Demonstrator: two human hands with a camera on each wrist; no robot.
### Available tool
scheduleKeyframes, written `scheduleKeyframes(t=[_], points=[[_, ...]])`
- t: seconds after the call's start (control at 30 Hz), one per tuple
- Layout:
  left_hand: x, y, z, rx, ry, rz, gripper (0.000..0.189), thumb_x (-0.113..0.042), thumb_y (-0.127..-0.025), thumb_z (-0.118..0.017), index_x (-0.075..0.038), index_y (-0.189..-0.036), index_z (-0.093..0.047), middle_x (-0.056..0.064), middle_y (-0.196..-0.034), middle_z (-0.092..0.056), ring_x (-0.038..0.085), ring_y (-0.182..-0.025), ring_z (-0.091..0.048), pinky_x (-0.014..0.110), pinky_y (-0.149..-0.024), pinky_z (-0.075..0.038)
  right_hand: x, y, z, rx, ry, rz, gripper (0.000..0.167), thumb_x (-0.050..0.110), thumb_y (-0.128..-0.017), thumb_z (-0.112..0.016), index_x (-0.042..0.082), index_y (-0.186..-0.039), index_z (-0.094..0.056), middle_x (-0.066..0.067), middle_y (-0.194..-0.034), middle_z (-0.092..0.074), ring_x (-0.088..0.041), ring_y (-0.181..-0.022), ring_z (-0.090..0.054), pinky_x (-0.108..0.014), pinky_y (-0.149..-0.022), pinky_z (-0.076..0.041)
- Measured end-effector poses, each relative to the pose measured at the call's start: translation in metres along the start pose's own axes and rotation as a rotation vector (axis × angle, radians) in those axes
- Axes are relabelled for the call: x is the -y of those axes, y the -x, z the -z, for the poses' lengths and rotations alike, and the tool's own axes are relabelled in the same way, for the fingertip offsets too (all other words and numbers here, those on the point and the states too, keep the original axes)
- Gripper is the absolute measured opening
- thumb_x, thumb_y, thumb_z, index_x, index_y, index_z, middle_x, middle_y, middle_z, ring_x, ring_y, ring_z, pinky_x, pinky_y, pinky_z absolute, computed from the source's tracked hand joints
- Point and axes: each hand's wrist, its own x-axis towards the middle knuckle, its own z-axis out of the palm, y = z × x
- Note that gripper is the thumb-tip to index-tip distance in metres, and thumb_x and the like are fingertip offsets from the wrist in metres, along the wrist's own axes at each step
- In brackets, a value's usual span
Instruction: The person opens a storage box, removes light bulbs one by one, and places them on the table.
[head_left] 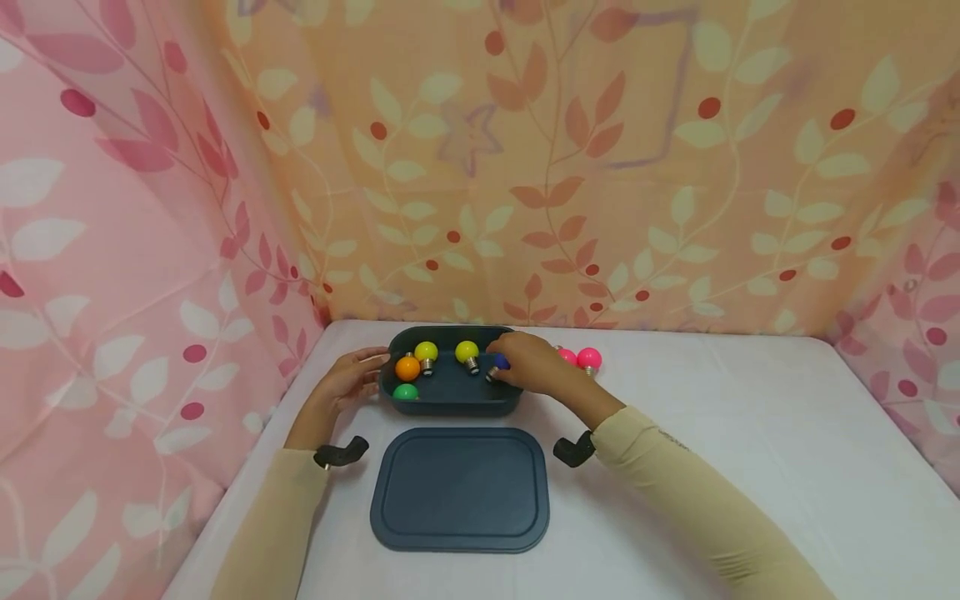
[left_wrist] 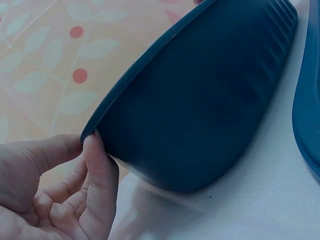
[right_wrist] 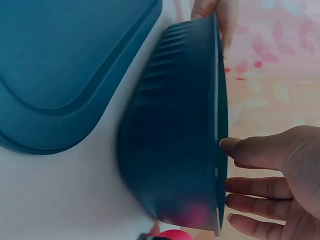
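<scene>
In the head view a dark blue-grey plastic container [head_left: 450,408] holds several coloured bulbs with metal screw bases: two yellow bulbs [head_left: 426,352], an orange bulb [head_left: 407,367], a green bulb [head_left: 406,392] and a blue bulb [head_left: 502,361]. My left hand [head_left: 351,379] pinches the container's left-end rim, thumb and finger on either side of it in the left wrist view. Over the right end reaches my right hand [head_left: 527,360], overlapping the blue bulb from above. The right wrist view shows its fingers [right_wrist: 260,187] fairly straight and spread at the rim, nothing between them.
A matching flat lid [head_left: 460,490] lies on the white-covered table [head_left: 712,433] in front of the container. Two pink bulbs [head_left: 589,358] rest just right of the container, partly behind my right hand. Patterned cloth [head_left: 555,167] hangs behind the table and at both sides.
</scene>
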Motion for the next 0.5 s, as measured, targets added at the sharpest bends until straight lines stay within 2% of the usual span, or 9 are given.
scheduleKeyframes(t=[0.07,0.3,0.5], points=[[0.0,0.001,-0.001,0.001,0.006,0.001,0.057,-0.024,-0.1,-0.067,-0.004,-0.149,-0.046,-0.001,-0.095,-0.064,0.012,-0.074,-0.06,0.019,-0.064,-0.055,0.001,-0.002,-0.002,0.019,0.029,0.009,0.042,0.024,-0.09,-0.079,0.008,-0.128,-0.07,-0.01,-0.12,-0.069,-0.027,-0.112,-0.064,-0.044,-0.095,-0.054],[0.002,0.0,0.0,-0.001,0.004,-0.002,0.056,-0.023,-0.1,-0.067,-0.004,-0.149,-0.047,-0.001,-0.096,-0.065,0.012,-0.074,-0.061,0.018,-0.063,-0.055,0.005,-0.008,-0.006,0.024,0.149,0.057,0.035,0.018,-0.089,-0.08,0.007,-0.121,-0.073,-0.009,-0.108,-0.07,-0.025,-0.099,-0.062,-0.039,-0.085,-0.056],[0.002,-0.001,0.001,0.007,-0.005,-0.011,0.058,-0.023,-0.1,-0.066,-0.003,-0.15,-0.044,-0.001,-0.097,-0.065,0.011,-0.075,-0.063,0.018,-0.065,-0.056,0.008,-0.014,-0.012,0.042,0.269,0.044,0.03,0.016,-0.089,-0.08,0.009,-0.118,-0.075,-0.007,-0.105,-0.069,-0.024,-0.097,-0.061,-0.037,-0.083,-0.057]])
